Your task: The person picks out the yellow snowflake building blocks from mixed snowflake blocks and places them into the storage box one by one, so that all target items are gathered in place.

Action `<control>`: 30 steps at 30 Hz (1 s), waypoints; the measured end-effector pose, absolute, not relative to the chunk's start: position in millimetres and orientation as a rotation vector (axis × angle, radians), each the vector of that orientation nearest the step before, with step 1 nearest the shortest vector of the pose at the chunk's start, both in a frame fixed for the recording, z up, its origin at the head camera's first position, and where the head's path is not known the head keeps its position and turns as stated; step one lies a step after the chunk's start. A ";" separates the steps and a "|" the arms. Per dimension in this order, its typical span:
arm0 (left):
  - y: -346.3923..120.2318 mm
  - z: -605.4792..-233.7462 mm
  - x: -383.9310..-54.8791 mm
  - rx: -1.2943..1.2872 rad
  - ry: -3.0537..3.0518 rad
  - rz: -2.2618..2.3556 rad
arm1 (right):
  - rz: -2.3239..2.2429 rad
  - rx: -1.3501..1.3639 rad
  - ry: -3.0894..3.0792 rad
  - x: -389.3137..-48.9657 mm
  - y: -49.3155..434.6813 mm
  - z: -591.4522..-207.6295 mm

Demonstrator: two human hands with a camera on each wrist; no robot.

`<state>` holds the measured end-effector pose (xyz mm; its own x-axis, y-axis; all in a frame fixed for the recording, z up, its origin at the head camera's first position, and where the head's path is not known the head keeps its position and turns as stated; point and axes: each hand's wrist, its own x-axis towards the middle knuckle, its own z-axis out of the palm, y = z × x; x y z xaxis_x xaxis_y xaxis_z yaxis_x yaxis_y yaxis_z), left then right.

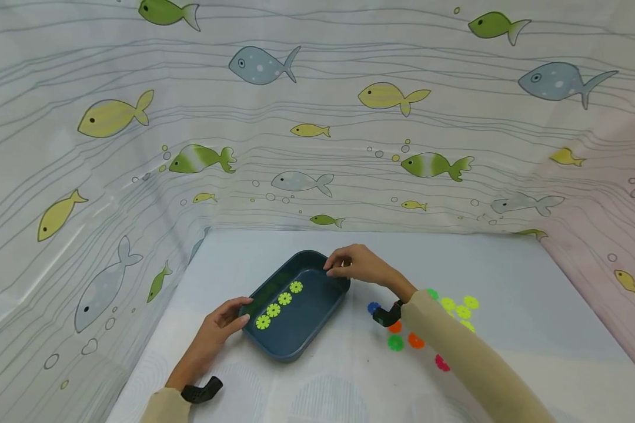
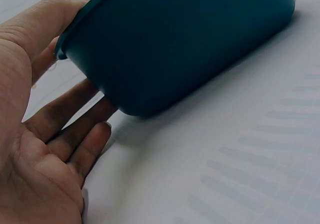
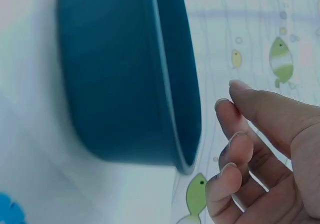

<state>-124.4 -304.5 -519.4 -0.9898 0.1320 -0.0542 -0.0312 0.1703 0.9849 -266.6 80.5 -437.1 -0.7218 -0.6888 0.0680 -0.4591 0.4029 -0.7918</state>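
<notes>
A dark blue rectangular plastic tub (image 1: 320, 311) with rounded corners stands slanted on the white table. Inside it, several yellow-green notched discs (image 1: 273, 310) lie in a row along the left side. My left hand (image 1: 219, 326) grips the tub's near left corner, thumb at the rim and fingers against the outer wall, as the left wrist view shows. Over the far right corner is my right hand (image 1: 362, 265), its fingers loosely bent. The right wrist view shows thumb and index fingertips close together beside the tub's rim, nothing visible between them.
Right of the tub, loose notched discs lie on the table: green (image 1: 395, 342), orange (image 1: 416, 341), red (image 1: 442, 363), blue (image 1: 373, 307) and several yellow-green ones (image 1: 463, 312). My right forearm overlaps some of them. Fish-patterned sheets (image 1: 317, 147) wall the table's back and sides.
</notes>
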 end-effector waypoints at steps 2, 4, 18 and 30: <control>-303.9 -519.6 -124.5 0.098 2.303 1.945 | -1.231 -0.987 2.409 -263.2 88.2 -437.5; -303.7 -519.7 -124.6 0.100 2.305 1.947 | -1.245 -0.960 2.415 -260.0 96.2 -438.5; -304.1 -518.7 -123.6 0.087 2.298 1.945 | -1.293 -0.812 2.492 -242.8 145.2 -451.9; -303.9 -517.6 -123.9 0.094 2.306 1.946 | -1.296 -0.714 2.535 -225.3 187.3 -463.7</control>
